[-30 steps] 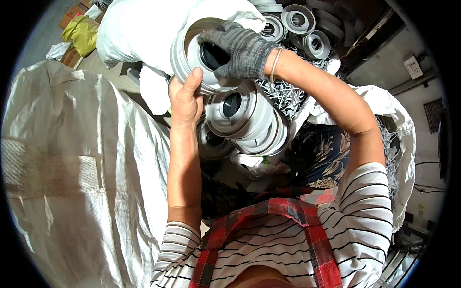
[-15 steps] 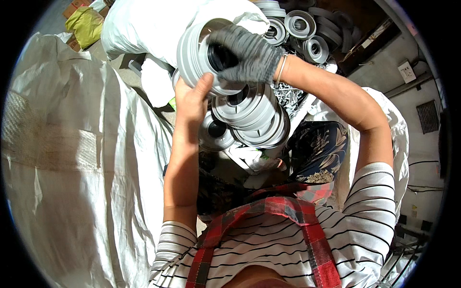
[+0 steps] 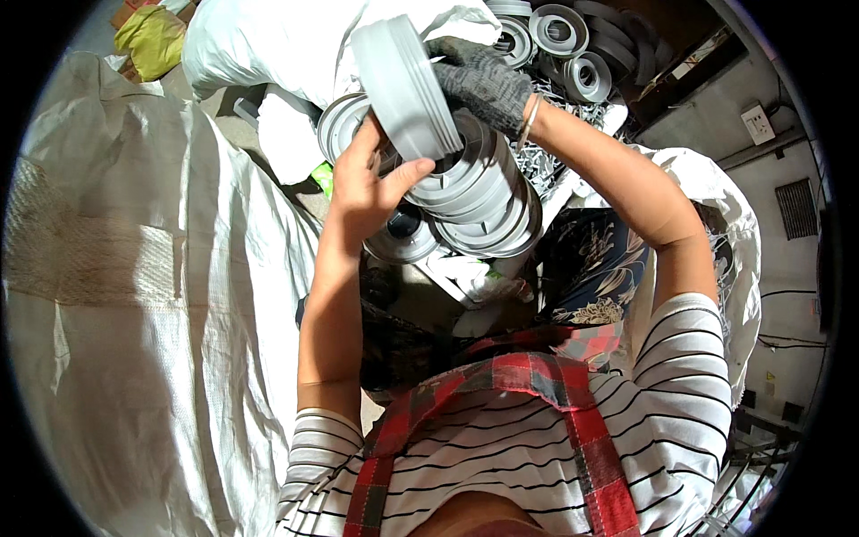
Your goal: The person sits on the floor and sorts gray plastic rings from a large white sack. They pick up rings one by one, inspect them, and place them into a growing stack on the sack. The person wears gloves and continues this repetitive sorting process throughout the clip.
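A wide grey plastic ring (image 3: 401, 85) with ridges round its outer wall is held up on edge and tilted. My bare left hand (image 3: 369, 186) grips its lower part, thumb at the near edge and fingers behind. My right hand (image 3: 486, 85), in a dark grey knitted glove, is closed at the ring's right side; its fingertips are partly hidden there. Just below both hands lie several similar stepped grey plastic parts (image 3: 488, 219), stacked and overlapping, some with black centres. Another round grey part (image 3: 338, 125) shows behind my left hand.
A large white woven sack (image 3: 233, 358) fills the left side, and a stuffed white sack (image 3: 268, 45) lies at the far side. More grey rings (image 3: 559, 31) and thin plastic scraps (image 3: 541, 166) are at the far right. A yellow bag (image 3: 150, 40) sits far left.
The ring has turned from showing its open face to showing its ridged side wall. My right hand has come out of its middle to the right side; my left hand has shifted slightly right.
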The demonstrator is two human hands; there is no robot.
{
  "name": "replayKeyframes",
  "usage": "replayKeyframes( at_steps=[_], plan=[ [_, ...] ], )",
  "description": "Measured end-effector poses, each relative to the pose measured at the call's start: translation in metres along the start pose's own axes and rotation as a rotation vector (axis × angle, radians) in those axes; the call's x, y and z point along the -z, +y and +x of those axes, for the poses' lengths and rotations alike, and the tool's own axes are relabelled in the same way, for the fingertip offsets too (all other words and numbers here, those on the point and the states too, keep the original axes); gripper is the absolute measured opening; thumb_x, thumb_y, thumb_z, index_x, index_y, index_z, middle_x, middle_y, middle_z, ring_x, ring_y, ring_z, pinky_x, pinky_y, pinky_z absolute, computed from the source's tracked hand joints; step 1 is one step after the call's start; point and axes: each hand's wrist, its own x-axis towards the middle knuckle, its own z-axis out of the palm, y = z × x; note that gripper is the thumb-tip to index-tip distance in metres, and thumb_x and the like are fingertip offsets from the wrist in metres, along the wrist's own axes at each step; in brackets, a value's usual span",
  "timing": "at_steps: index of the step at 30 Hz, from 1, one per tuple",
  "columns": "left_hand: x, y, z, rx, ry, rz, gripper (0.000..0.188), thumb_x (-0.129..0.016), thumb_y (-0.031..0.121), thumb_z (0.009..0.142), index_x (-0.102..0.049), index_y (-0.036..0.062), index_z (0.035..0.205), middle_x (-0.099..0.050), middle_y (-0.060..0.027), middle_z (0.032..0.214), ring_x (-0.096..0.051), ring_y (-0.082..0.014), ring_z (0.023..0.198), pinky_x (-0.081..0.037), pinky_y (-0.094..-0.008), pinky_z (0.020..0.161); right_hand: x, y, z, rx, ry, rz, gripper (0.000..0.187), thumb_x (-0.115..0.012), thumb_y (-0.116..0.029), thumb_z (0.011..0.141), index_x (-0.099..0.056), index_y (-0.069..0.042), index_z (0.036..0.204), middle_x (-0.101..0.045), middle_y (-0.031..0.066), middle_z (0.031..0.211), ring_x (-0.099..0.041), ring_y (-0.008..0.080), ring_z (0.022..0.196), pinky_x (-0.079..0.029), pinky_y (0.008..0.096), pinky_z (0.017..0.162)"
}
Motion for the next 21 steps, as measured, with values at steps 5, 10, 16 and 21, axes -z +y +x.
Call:
replayKeyframes(
  at_steps=[5, 10, 16, 21],
  plan=[
    [0.002, 0.006, -0.008, -0.286, 0.090, 0.504, 0.061, -0.066, -0.007, 0.070, -0.049, 0.0015, 0.128, -0.053, -0.0191, 0.124, -0.053, -0.0312, 0.113, -0.043, -0.0339, 0.096, 0.014, -0.020, -0.026, 0.061, -0.227, -0.990, 0.038, -0.067, -0.015, 0.082, -0.056, -0.008, 0.118, -0.063, 0.0077, 0.106, -0.059, 0.0167, 0.101, -0.048, 0.0290, 0.089],
    [0.002, -0.002, -0.007, -0.159, -0.025, 0.540, 0.059, -0.067, 0.005, 0.072, -0.048, -0.0015, 0.127, -0.056, -0.0203, 0.115, -0.053, -0.0343, 0.108, -0.043, -0.0350, 0.092, 0.076, 0.042, -0.122, -0.703, 0.193, -0.364, 0.039, -0.046, -0.037, 0.093, -0.056, -0.006, 0.114, -0.064, 0.0129, 0.098, -0.061, 0.0228, 0.094, -0.049, 0.0319, 0.082],
    [-0.021, -0.027, -0.012, -0.150, -0.191, 0.585, 0.067, -0.074, 0.018, 0.069, -0.047, -0.0065, 0.125, -0.056, -0.0235, 0.111, -0.052, -0.0356, 0.106, -0.041, -0.0376, 0.093, -0.031, 0.038, -0.228, -1.225, 0.496, 0.955, 0.063, -0.041, -0.055, 0.090, -0.042, -0.011, 0.135, -0.051, 0.0105, 0.131, -0.047, 0.0266, 0.120, -0.036, 0.0427, 0.100],
    [-0.033, -0.021, -0.009, 0.021, -0.202, 0.520, 0.072, -0.078, 0.021, 0.065, -0.049, -0.0035, 0.126, -0.056, -0.0212, 0.114, -0.052, -0.0332, 0.108, -0.040, -0.0368, 0.095, -0.072, 0.102, -0.266, -1.096, 0.713, 1.526, 0.053, -0.044, -0.050, 0.091, -0.050, -0.011, 0.127, -0.056, 0.0125, 0.123, -0.055, 0.0304, 0.108, -0.042, 0.0474, 0.096]
  ],
)
